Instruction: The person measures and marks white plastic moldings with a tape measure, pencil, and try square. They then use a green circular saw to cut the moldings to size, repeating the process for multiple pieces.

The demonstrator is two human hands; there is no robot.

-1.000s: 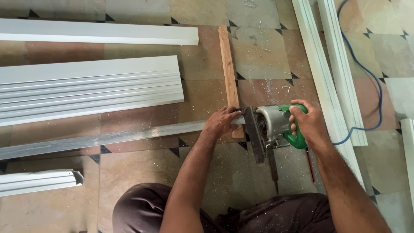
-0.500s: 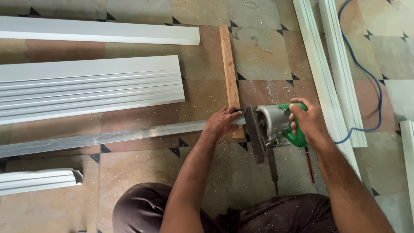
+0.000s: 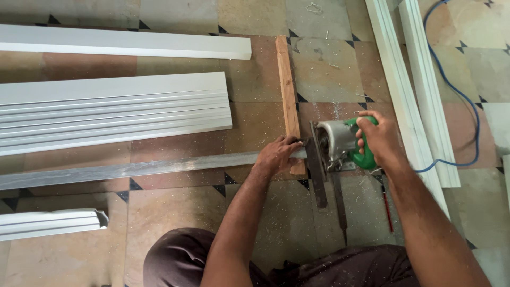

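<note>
Saw (image 3: 340,146) handle sits in the right hand (image 3: 378,139), fingers wrapped tight; left hand (image 3: 276,155) presses curled fingers on the metal strip (image 3: 133,170).

I see no packages, labels, signs or screens anywhere around me here, whether near or far, left or right.

metal strip (image 3: 138,170): dull grey, brushed | saw (image 3: 345,146): glossy green plastic, bare metal housing | batten (image 3: 288,98): raw rough wood | profiles (image 3: 114,111): smooth white, satin | floor (image 3: 255,69): matt stone, dusty
</note>
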